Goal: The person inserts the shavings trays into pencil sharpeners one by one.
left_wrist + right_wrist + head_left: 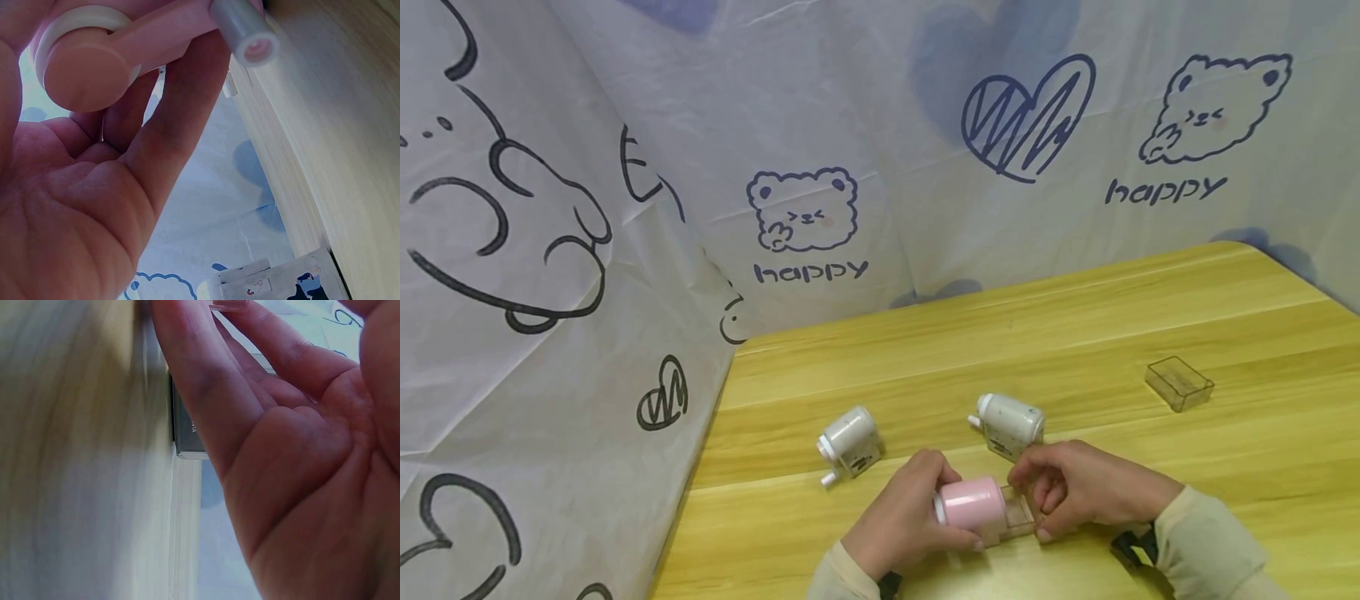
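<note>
My left hand (906, 512) grips a pink hand-crank pencil sharpener (973, 503) low over the table. In the left wrist view, its pink crank arm (165, 28) and a grey knob (245, 31) show beside the palm. A clear drawer (1018, 515) juts from the sharpener's right side, and my right hand (1078, 487) pinches its outer end between thumb and fingers. At the top of the right wrist view, a bit of clear plastic (230, 304) shows at the fingertips.
Two pale grey crank sharpeners stand on the wooden table (1097, 333), one (853, 439) beyond my left hand, the other (1011, 423) just behind the pink one. Farther right lies a clear rectangular box (1180, 383). A printed cloth (917, 192) hangs along the back and left.
</note>
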The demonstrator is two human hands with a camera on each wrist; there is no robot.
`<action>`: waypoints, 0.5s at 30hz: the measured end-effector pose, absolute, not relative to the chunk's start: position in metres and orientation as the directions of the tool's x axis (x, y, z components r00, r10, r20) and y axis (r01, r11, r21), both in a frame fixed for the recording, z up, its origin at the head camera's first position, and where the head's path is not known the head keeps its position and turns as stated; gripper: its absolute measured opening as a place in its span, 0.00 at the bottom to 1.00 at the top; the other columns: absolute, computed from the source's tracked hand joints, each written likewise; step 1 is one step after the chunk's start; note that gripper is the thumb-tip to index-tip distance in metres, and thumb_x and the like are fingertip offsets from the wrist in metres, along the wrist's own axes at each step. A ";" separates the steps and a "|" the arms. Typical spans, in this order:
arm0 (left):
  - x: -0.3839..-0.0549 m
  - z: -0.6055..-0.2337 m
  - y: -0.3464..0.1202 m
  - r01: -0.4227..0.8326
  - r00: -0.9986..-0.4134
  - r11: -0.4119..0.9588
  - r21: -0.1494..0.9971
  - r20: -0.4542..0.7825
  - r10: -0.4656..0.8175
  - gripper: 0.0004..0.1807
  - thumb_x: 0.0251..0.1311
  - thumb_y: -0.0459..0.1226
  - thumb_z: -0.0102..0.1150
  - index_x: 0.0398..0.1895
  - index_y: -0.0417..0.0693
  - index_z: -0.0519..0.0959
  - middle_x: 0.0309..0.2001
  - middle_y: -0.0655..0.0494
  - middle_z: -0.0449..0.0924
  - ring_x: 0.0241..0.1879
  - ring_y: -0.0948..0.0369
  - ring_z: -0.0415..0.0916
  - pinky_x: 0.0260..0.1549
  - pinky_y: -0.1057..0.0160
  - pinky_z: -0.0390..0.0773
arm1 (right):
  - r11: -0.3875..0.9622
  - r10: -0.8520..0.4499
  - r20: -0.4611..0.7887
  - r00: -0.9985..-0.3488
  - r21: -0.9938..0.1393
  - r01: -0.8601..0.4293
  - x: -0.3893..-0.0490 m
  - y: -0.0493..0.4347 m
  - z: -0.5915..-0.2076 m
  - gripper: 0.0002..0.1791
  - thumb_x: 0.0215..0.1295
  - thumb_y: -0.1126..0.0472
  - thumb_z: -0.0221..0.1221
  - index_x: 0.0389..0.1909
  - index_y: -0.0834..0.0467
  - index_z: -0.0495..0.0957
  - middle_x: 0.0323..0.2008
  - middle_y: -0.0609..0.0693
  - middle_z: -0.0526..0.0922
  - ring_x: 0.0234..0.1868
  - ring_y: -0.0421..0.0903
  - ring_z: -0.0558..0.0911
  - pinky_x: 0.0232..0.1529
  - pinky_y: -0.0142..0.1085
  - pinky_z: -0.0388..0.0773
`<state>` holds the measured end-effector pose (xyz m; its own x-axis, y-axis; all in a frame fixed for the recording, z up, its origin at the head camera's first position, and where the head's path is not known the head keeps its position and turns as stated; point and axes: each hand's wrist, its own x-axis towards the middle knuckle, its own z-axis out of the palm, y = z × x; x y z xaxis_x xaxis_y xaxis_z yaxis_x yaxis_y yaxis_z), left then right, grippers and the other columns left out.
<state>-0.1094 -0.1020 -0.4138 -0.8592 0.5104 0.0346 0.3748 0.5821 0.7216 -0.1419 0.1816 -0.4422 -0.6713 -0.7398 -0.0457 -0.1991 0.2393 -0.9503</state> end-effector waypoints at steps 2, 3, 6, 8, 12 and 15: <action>-0.109 -0.413 -0.102 0.370 -0.861 0.582 0.725 0.032 0.507 0.30 0.37 0.41 0.88 0.39 0.51 0.74 0.38 0.65 0.72 0.37 0.70 0.70 0.38 0.70 0.76 | 0.241 -0.739 -0.044 -0.672 -0.949 -0.203 -0.142 0.181 -0.442 0.30 0.53 0.66 0.76 0.56 0.68 0.76 0.39 0.54 0.84 0.37 0.44 0.85 0.40 0.36 0.85; -0.109 -0.413 -0.102 0.368 -0.862 0.583 0.725 0.031 0.506 0.30 0.37 0.41 0.88 0.39 0.51 0.74 0.38 0.65 0.72 0.37 0.70 0.70 0.38 0.70 0.76 | 0.242 -0.739 -0.043 -0.672 -0.948 -0.206 -0.142 0.181 -0.442 0.30 0.53 0.65 0.76 0.56 0.68 0.76 0.39 0.54 0.84 0.37 0.44 0.85 0.40 0.36 0.85; -0.109 -0.413 -0.102 0.365 -0.863 0.583 0.726 0.029 0.504 0.30 0.37 0.41 0.88 0.39 0.51 0.74 0.38 0.65 0.72 0.37 0.70 0.70 0.37 0.70 0.76 | 0.247 -0.739 -0.043 -0.673 -0.945 -0.212 -0.142 0.181 -0.442 0.30 0.53 0.65 0.76 0.56 0.67 0.76 0.38 0.54 0.84 0.37 0.44 0.85 0.40 0.36 0.85; -0.109 -0.414 -0.102 0.366 -0.863 0.585 0.724 0.027 0.505 0.30 0.38 0.41 0.87 0.39 0.51 0.74 0.38 0.65 0.72 0.37 0.70 0.70 0.37 0.70 0.76 | 0.247 -0.739 -0.040 -0.672 -0.945 -0.215 -0.142 0.182 -0.442 0.30 0.53 0.65 0.76 0.55 0.67 0.76 0.38 0.54 0.84 0.37 0.44 0.85 0.40 0.36 0.85; -0.110 -0.414 -0.102 0.367 -0.861 0.585 0.723 0.027 0.508 0.30 0.38 0.41 0.87 0.39 0.51 0.74 0.39 0.65 0.72 0.37 0.70 0.70 0.37 0.70 0.76 | 0.246 -0.740 -0.035 -0.671 -0.943 -0.222 -0.142 0.182 -0.442 0.30 0.53 0.65 0.76 0.55 0.67 0.76 0.38 0.53 0.83 0.37 0.43 0.85 0.40 0.35 0.85; -0.110 -0.414 -0.102 0.366 -0.861 0.582 0.726 0.028 0.507 0.30 0.38 0.41 0.87 0.39 0.51 0.74 0.38 0.64 0.72 0.37 0.70 0.70 0.38 0.70 0.76 | 0.247 -0.739 -0.032 -0.673 -0.942 -0.227 -0.141 0.182 -0.442 0.29 0.53 0.65 0.76 0.55 0.67 0.76 0.38 0.53 0.84 0.37 0.43 0.85 0.40 0.35 0.85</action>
<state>-0.1097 -0.1016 -0.4138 -0.8612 0.5075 0.0276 0.3663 0.5822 0.7259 -0.1414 0.1817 -0.4418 -0.6728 -0.7391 -0.0319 -0.2265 0.2468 -0.9422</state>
